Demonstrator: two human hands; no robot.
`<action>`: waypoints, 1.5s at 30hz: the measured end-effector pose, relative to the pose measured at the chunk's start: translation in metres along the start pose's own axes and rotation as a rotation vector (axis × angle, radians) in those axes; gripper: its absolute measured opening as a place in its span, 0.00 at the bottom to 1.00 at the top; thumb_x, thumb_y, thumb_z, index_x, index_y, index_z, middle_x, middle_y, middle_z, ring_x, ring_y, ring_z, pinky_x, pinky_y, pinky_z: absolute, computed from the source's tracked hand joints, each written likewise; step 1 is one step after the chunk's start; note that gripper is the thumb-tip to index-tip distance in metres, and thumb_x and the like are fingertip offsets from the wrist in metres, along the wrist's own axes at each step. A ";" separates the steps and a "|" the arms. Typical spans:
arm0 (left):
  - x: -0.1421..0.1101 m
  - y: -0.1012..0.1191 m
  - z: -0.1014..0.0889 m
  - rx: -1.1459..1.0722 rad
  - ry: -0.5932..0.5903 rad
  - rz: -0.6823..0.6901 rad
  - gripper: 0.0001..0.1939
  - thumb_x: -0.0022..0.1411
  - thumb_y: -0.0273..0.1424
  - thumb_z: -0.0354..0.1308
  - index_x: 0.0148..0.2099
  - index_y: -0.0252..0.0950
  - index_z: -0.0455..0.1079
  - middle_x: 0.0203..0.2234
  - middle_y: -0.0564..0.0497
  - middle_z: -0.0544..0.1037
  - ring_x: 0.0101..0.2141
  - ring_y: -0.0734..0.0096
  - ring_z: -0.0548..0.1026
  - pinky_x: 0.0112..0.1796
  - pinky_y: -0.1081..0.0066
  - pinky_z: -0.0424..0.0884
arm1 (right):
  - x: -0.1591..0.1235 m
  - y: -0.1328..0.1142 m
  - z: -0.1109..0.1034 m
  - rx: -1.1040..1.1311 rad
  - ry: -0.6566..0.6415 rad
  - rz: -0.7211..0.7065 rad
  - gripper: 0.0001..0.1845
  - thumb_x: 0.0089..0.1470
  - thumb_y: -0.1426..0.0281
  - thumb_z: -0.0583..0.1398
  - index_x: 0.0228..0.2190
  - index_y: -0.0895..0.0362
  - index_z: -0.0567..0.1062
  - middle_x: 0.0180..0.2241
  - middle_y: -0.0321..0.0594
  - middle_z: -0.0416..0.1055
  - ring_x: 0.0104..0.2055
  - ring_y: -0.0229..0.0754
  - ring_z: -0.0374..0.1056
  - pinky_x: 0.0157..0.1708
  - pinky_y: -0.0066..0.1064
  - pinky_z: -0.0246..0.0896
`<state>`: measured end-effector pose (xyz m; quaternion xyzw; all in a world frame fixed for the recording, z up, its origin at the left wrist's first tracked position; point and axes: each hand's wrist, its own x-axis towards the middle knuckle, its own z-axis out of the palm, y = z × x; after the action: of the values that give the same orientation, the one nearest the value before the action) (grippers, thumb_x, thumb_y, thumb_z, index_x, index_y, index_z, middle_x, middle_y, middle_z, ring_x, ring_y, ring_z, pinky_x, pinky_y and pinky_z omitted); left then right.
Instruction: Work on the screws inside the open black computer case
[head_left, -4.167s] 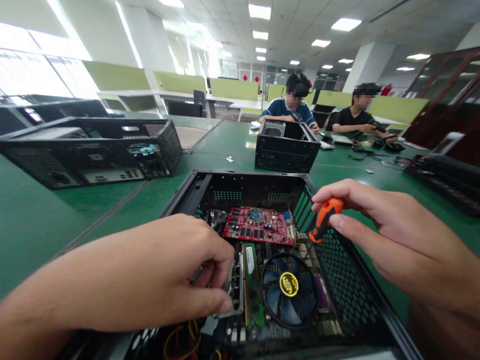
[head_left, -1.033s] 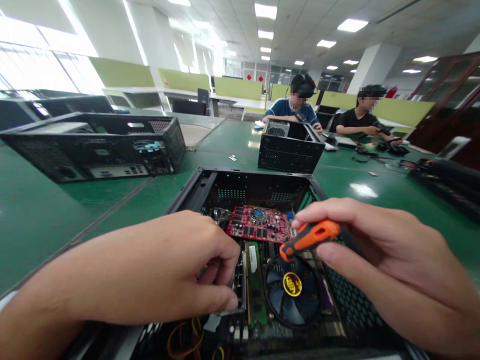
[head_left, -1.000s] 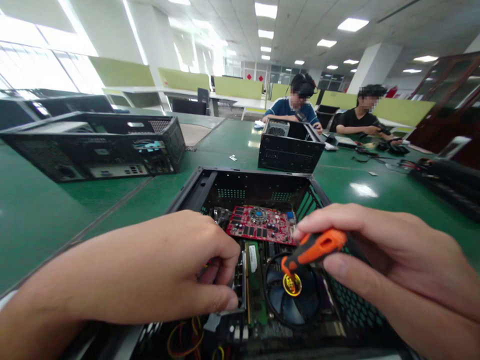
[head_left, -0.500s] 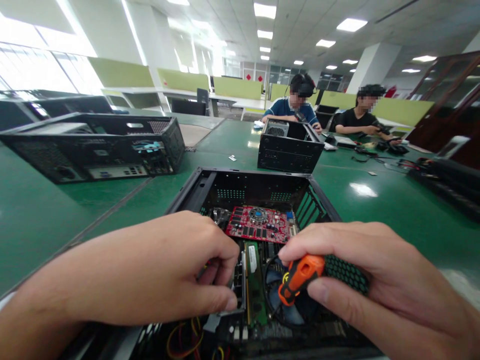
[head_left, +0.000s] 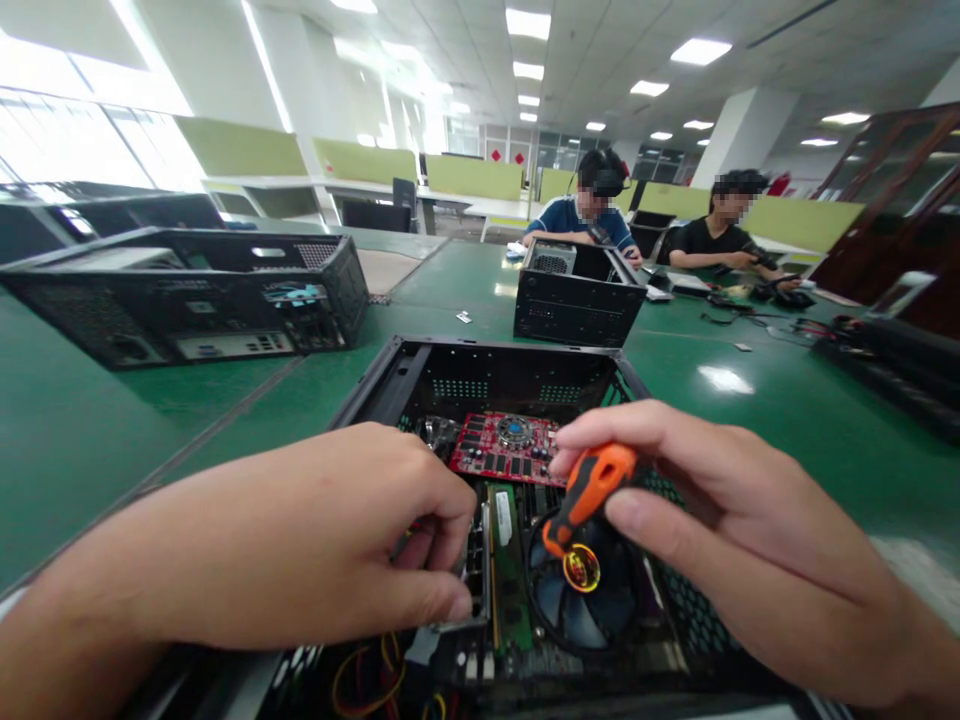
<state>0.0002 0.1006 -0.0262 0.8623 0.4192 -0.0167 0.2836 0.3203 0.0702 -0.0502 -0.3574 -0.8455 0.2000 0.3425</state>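
Note:
My right hand (head_left: pixel 712 520) grips a screwdriver (head_left: pixel 592 490) by its orange and black handle, tilted over the open computer case (head_left: pixel 517 362). Its shaft cannot be made out. Beneath it is a round black cooling fan (head_left: pixel 592 615) with a yellow hub label. My left hand (head_left: pixel 375 530) reaches into the case with its fingers curled, beside a slotted metal part (head_left: pixel 478 575); whatever they hold is hidden. Between the hands stands a green memory module (head_left: pixel 512 580). Behind them lies a red graphics card (head_left: pixel 491 450), partly covered by my right fingers.
A second black case (head_left: pixel 225 310) lies at the left of the green table (head_left: pixel 420 300). Another case (head_left: pixel 574 305) stands ahead, near two seated people. Cables (head_left: pixel 757 318) and a black object (head_left: pixel 892 370) lie on the right. Coloured wires (head_left: pixel 367 680) loop at the case's near side.
My right hand has lifted the screwdriver up and slightly away, showing more of the fan and its label. My left hand has hardly moved.

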 end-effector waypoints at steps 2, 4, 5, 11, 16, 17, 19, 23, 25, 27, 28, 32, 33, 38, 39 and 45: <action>-0.001 0.000 0.000 0.005 0.001 -0.001 0.12 0.67 0.36 0.80 0.32 0.51 0.82 0.25 0.59 0.88 0.25 0.64 0.82 0.29 0.61 0.68 | 0.004 0.002 0.004 -0.013 0.118 0.039 0.17 0.82 0.71 0.66 0.63 0.46 0.91 0.54 0.39 0.97 0.50 0.50 0.95 0.52 0.37 0.93; -0.002 0.001 0.000 0.017 0.007 0.002 0.12 0.67 0.37 0.80 0.32 0.51 0.83 0.25 0.59 0.88 0.26 0.63 0.82 0.29 0.61 0.68 | 0.008 0.003 0.007 -0.046 0.169 0.051 0.17 0.82 0.72 0.65 0.62 0.47 0.90 0.53 0.41 0.96 0.49 0.50 0.93 0.49 0.37 0.91; -0.002 0.001 0.000 0.020 0.009 0.001 0.12 0.67 0.37 0.80 0.32 0.51 0.83 0.25 0.59 0.88 0.26 0.63 0.82 0.29 0.61 0.68 | 0.009 0.004 0.008 -0.063 0.171 0.052 0.17 0.82 0.72 0.64 0.62 0.48 0.90 0.53 0.41 0.96 0.49 0.50 0.93 0.49 0.38 0.90; -0.001 0.002 -0.001 0.025 -0.001 -0.013 0.12 0.68 0.38 0.79 0.32 0.50 0.82 0.25 0.59 0.87 0.26 0.63 0.82 0.30 0.62 0.68 | 0.008 0.003 0.010 -0.111 0.123 0.041 0.16 0.82 0.72 0.62 0.61 0.49 0.88 0.53 0.41 0.96 0.51 0.50 0.94 0.49 0.37 0.88; -0.001 0.000 0.000 0.012 0.006 0.010 0.11 0.67 0.38 0.78 0.33 0.51 0.82 0.25 0.59 0.88 0.26 0.64 0.82 0.29 0.62 0.68 | 0.010 0.002 0.009 -0.117 0.109 0.045 0.16 0.82 0.72 0.63 0.61 0.49 0.88 0.53 0.41 0.96 0.51 0.51 0.94 0.53 0.38 0.89; -0.001 0.000 -0.001 0.013 0.006 0.010 0.11 0.67 0.38 0.78 0.32 0.51 0.82 0.25 0.60 0.88 0.26 0.64 0.82 0.29 0.62 0.68 | 0.010 0.002 0.009 -0.119 0.109 0.041 0.16 0.82 0.72 0.63 0.61 0.49 0.88 0.53 0.41 0.96 0.51 0.50 0.94 0.53 0.38 0.89; -0.001 0.000 0.000 0.014 0.008 0.008 0.12 0.67 0.39 0.78 0.32 0.51 0.81 0.24 0.60 0.87 0.25 0.64 0.81 0.29 0.62 0.68 | 0.012 0.001 0.009 -0.121 0.112 0.038 0.16 0.81 0.72 0.63 0.61 0.50 0.88 0.52 0.41 0.96 0.49 0.49 0.94 0.52 0.37 0.88; 0.000 0.001 0.000 0.024 0.009 0.005 0.12 0.68 0.40 0.77 0.32 0.50 0.82 0.25 0.60 0.87 0.25 0.65 0.81 0.29 0.62 0.67 | 0.014 0.001 0.009 -0.156 0.119 0.043 0.08 0.78 0.71 0.68 0.48 0.49 0.90 0.45 0.38 0.95 0.42 0.47 0.91 0.44 0.34 0.86; 0.001 0.001 0.000 0.028 0.003 0.000 0.11 0.68 0.39 0.77 0.32 0.50 0.82 0.25 0.59 0.87 0.26 0.65 0.81 0.30 0.62 0.68 | 0.014 0.002 0.009 -0.173 0.120 0.032 0.08 0.78 0.70 0.68 0.46 0.49 0.91 0.44 0.37 0.96 0.42 0.47 0.91 0.43 0.33 0.85; 0.001 0.001 -0.001 0.026 0.002 -0.002 0.10 0.67 0.39 0.77 0.33 0.50 0.83 0.25 0.59 0.87 0.26 0.65 0.81 0.30 0.63 0.67 | 0.012 0.004 0.010 -0.172 0.123 0.010 0.12 0.80 0.70 0.67 0.52 0.49 0.92 0.49 0.39 0.97 0.47 0.47 0.94 0.48 0.33 0.88; 0.001 0.001 -0.001 0.024 0.003 -0.002 0.10 0.67 0.38 0.76 0.32 0.50 0.83 0.25 0.60 0.87 0.26 0.65 0.81 0.30 0.63 0.67 | 0.012 0.005 0.011 -0.171 0.122 -0.006 0.15 0.81 0.71 0.65 0.57 0.50 0.92 0.54 0.41 0.98 0.52 0.48 0.95 0.53 0.34 0.90; 0.002 0.001 0.000 0.017 0.003 0.000 0.09 0.66 0.38 0.76 0.33 0.50 0.82 0.25 0.59 0.88 0.26 0.65 0.81 0.30 0.63 0.67 | 0.009 0.007 0.013 -0.158 0.100 -0.044 0.25 0.83 0.71 0.61 0.73 0.56 0.86 0.65 0.50 0.95 0.62 0.51 0.95 0.63 0.39 0.92; 0.003 0.001 0.000 0.015 0.002 0.002 0.09 0.67 0.38 0.76 0.33 0.50 0.82 0.25 0.59 0.88 0.26 0.65 0.81 0.30 0.63 0.67 | 0.008 0.007 0.012 -0.142 0.100 -0.043 0.24 0.83 0.72 0.61 0.72 0.55 0.86 0.64 0.49 0.96 0.61 0.51 0.95 0.62 0.38 0.92; 0.003 0.000 0.001 0.004 0.000 0.005 0.10 0.68 0.39 0.76 0.33 0.51 0.82 0.25 0.60 0.87 0.25 0.65 0.81 0.29 0.63 0.67 | 0.003 0.004 0.003 0.019 0.094 -0.061 0.17 0.82 0.71 0.67 0.64 0.47 0.90 0.53 0.37 0.97 0.49 0.46 0.95 0.56 0.31 0.92; 0.003 -0.001 0.001 0.006 -0.003 0.002 0.10 0.68 0.39 0.76 0.33 0.51 0.82 0.25 0.59 0.87 0.25 0.64 0.81 0.29 0.63 0.68 | 0.002 0.003 0.001 0.034 0.058 -0.075 0.17 0.82 0.70 0.68 0.64 0.45 0.90 0.53 0.36 0.97 0.49 0.46 0.96 0.55 0.30 0.92; 0.001 0.000 0.000 0.020 -0.018 -0.013 0.08 0.67 0.40 0.74 0.33 0.50 0.83 0.26 0.59 0.88 0.27 0.65 0.82 0.31 0.63 0.68 | 0.000 -0.003 -0.004 0.031 -0.086 -0.125 0.16 0.80 0.69 0.71 0.63 0.47 0.93 0.59 0.38 0.98 0.57 0.48 0.97 0.61 0.28 0.91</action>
<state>0.0006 0.1014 -0.0268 0.8621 0.4221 -0.0306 0.2787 0.3215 0.0692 -0.0459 -0.2897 -0.8769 0.2065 0.3232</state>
